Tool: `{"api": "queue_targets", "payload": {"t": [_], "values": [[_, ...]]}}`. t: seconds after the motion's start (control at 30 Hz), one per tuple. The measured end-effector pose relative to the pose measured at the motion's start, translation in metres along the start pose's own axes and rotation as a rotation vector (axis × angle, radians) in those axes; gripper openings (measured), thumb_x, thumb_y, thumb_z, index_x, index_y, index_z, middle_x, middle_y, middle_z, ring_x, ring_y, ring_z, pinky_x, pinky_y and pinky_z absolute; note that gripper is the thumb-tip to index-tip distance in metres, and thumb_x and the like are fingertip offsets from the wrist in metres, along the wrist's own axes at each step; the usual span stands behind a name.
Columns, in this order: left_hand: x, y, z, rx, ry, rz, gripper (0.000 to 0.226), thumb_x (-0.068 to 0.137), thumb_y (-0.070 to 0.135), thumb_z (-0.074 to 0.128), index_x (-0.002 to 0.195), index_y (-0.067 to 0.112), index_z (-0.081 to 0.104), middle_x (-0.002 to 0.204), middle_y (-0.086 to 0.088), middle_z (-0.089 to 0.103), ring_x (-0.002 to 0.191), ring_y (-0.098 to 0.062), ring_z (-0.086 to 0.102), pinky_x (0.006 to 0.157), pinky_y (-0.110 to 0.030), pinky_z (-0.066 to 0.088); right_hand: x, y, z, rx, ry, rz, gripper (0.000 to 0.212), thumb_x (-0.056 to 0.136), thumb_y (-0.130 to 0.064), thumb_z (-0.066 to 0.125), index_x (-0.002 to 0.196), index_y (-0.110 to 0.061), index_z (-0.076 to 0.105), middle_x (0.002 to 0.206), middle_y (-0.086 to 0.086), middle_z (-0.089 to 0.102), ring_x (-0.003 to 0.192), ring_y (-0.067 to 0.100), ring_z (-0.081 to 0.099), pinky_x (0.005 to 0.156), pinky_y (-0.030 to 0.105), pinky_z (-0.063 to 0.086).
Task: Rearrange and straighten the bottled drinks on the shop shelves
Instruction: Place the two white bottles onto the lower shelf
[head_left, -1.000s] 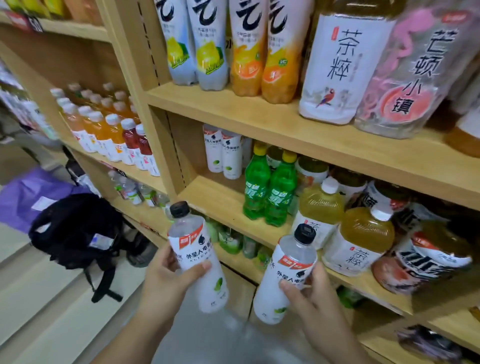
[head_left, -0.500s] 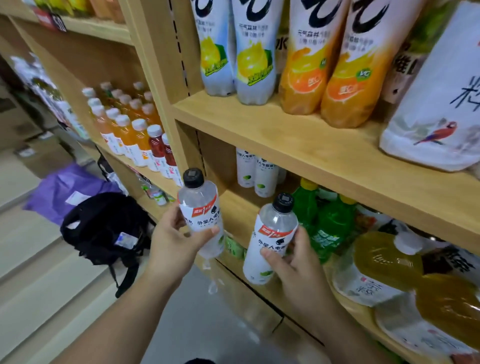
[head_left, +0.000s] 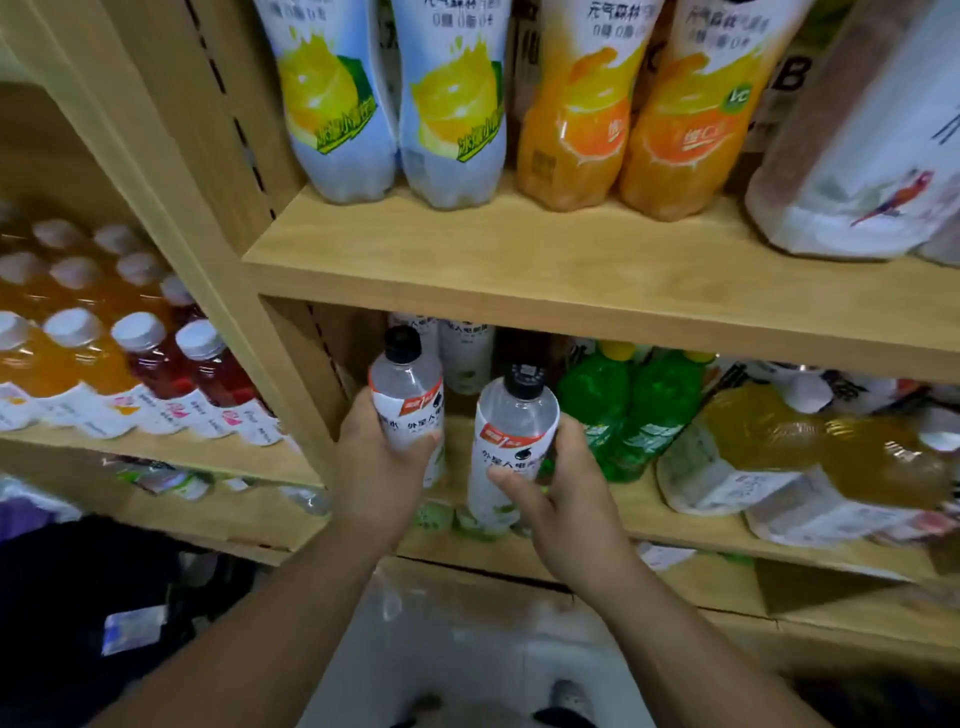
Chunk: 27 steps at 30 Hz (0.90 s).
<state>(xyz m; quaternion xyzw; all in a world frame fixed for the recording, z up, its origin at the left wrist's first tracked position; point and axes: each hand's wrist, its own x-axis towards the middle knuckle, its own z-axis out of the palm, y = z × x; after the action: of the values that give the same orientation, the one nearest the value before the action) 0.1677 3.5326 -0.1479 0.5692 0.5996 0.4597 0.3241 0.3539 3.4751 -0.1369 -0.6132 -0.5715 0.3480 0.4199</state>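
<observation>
The left bottle (head_left: 408, 395), clear with a black cap and a white label, is grasped by the left hand (head_left: 382, 462), whose fingers are curled round the label. It is held upright at the left end of the middle shelf (head_left: 675, 519), close to the post (head_left: 306, 384). The right bottle (head_left: 511, 441), of the same kind, is grasped by the right hand (head_left: 561, 493), with the thumb laid across the label and the fingers wrapped behind. It is held just right of the first and a little lower, over the shelf's front edge. Whether either base touches the board cannot be told, since the view there is blurred and partly covered by the hands.

Two like bottles (head_left: 465, 353) are seen standing at the back of the shelf, behind the held pair. Green bottles (head_left: 623, 410) stand just to the right, and tea bottles (head_left: 753, 447) are lying on their sides beyond them. On the upper shelf (head_left: 519, 270) lemon bottles (head_left: 395, 104) and orange bottles (head_left: 623, 119) are lined up. Juice bottles (head_left: 104, 364) are ranked in the bay to the left, and a black bag (head_left: 78, 597) is seen below.
</observation>
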Motion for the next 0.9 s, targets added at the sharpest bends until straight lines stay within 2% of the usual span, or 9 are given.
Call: {"api": "queue_targets", "payload": {"t": [0.17, 0.27, 0.37, 0.47, 0.53, 0.63, 0.77, 0.83, 0.9], "values": [[0.01, -0.022, -0.005, 0.044, -0.054, 0.045, 0.05, 0.087, 0.02, 0.077, 0.129, 0.02, 0.051, 0.122, 0.004, 0.065, 0.112, -0.014, 0.062, 0.094, -0.032, 0.05, -0.003, 0.002, 0.027, -0.123, 0.119, 0.019, 0.059, 0.09, -0.04, 0.074, 0.14, -0.028, 0.046, 0.127, -0.018, 0.061, 0.119, 0.0, 0.057, 0.097, 0.027, 0.051], [0.014, -0.035, -0.007, 0.074, -0.093, 0.066, 0.059, 0.088, 0.03, 0.074, 0.138, 0.023, 0.045, 0.13, 0.002, 0.063, 0.119, -0.019, 0.062, 0.099, -0.046, 0.053, 0.003, 0.004, 0.039, -0.154, 0.168, 0.057, 0.058, 0.09, -0.042, 0.073, 0.138, -0.027, 0.046, 0.126, -0.011, 0.062, 0.119, 0.009, 0.058, 0.098, 0.035, 0.052], [0.02, -0.042, -0.007, 0.13, -0.134, 0.105, 0.066, 0.09, 0.036, 0.067, 0.148, 0.022, 0.037, 0.141, -0.002, 0.057, 0.128, -0.023, 0.057, 0.102, -0.047, 0.051, 0.015, 0.002, 0.049, -0.138, 0.2, 0.093, 0.057, 0.09, -0.047, 0.071, 0.137, -0.029, 0.044, 0.127, -0.008, 0.062, 0.121, 0.014, 0.059, 0.099, 0.044, 0.053], [0.031, -0.05, -0.001, 0.27, -0.18, 0.117, 0.067, 0.098, 0.028, 0.061, 0.155, 0.01, 0.03, 0.153, -0.012, 0.043, 0.137, -0.031, 0.047, 0.105, -0.047, 0.046, 0.032, 0.0, 0.055, -0.193, 0.203, 0.101, 0.05, 0.091, -0.05, 0.069, 0.125, -0.024, 0.044, 0.121, 0.0, 0.063, 0.113, 0.02, 0.061, 0.091, 0.048, 0.056], [0.035, -0.052, 0.005, 0.29, -0.179, 0.099, 0.061, 0.1, 0.026, 0.057, 0.154, 0.01, 0.032, 0.153, -0.013, 0.042, 0.135, -0.033, 0.047, 0.102, -0.048, 0.047, 0.04, -0.003, 0.056, -0.208, 0.19, 0.12, 0.047, 0.092, -0.049, 0.069, 0.119, -0.02, 0.044, 0.118, 0.005, 0.064, 0.109, 0.023, 0.063, 0.086, 0.05, 0.056], [0.034, -0.053, 0.011, 0.246, -0.164, 0.041, 0.061, 0.099, 0.026, 0.059, 0.153, 0.015, 0.034, 0.152, -0.01, 0.044, 0.129, -0.034, 0.052, 0.097, -0.05, 0.05, 0.045, -0.006, 0.056, -0.243, 0.182, 0.106, 0.054, 0.091, -0.049, 0.07, 0.125, -0.017, 0.044, 0.122, 0.007, 0.064, 0.111, 0.026, 0.063, 0.087, 0.048, 0.056], [0.032, -0.054, 0.022, 0.255, -0.166, -0.022, 0.063, 0.093, 0.02, 0.067, 0.148, 0.006, 0.039, 0.146, -0.017, 0.045, 0.123, -0.04, 0.054, 0.094, -0.048, 0.05, 0.044, -0.008, 0.054, -0.241, 0.15, 0.098, 0.057, 0.091, -0.047, 0.072, 0.13, -0.017, 0.043, 0.128, 0.006, 0.063, 0.115, 0.026, 0.061, 0.09, 0.046, 0.055], [0.037, -0.051, 0.027, 0.276, -0.166, -0.036, 0.057, 0.091, 0.018, 0.071, 0.138, 0.001, 0.044, 0.14, -0.02, 0.045, 0.118, -0.043, 0.055, 0.092, -0.05, 0.05, 0.045, -0.007, 0.051, -0.223, 0.136, 0.107, 0.057, 0.091, -0.044, 0.072, 0.132, -0.017, 0.043, 0.13, 0.006, 0.063, 0.117, 0.024, 0.061, 0.092, 0.043, 0.054], [0.041, -0.049, 0.03, 0.295, -0.179, -0.033, 0.049, 0.091, 0.017, 0.071, 0.128, -0.003, 0.046, 0.135, -0.022, 0.044, 0.114, -0.044, 0.055, 0.09, -0.048, 0.05, 0.045, -0.007, 0.048, -0.181, 0.12, 0.1, 0.058, 0.092, -0.039, 0.073, 0.136, -0.017, 0.042, 0.133, 0.003, 0.062, 0.119, 0.02, 0.059, 0.092, 0.033, 0.051]]}}
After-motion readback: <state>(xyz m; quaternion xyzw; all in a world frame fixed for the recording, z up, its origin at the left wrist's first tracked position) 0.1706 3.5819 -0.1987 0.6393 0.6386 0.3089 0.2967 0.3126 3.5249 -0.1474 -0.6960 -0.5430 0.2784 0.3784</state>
